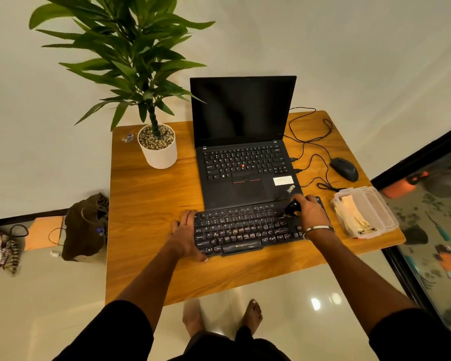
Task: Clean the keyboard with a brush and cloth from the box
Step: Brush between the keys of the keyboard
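Both arms reach forward over the desk's near edge. The right hand curls round a dark brush, its tip seemingly on the keyboard's far right keys. The left hand lies flat, fingers straight, against the keyboard's left end. The box holding the cloth sits at the desk's right edge, just beside the keyboard. Bare wood lies left.
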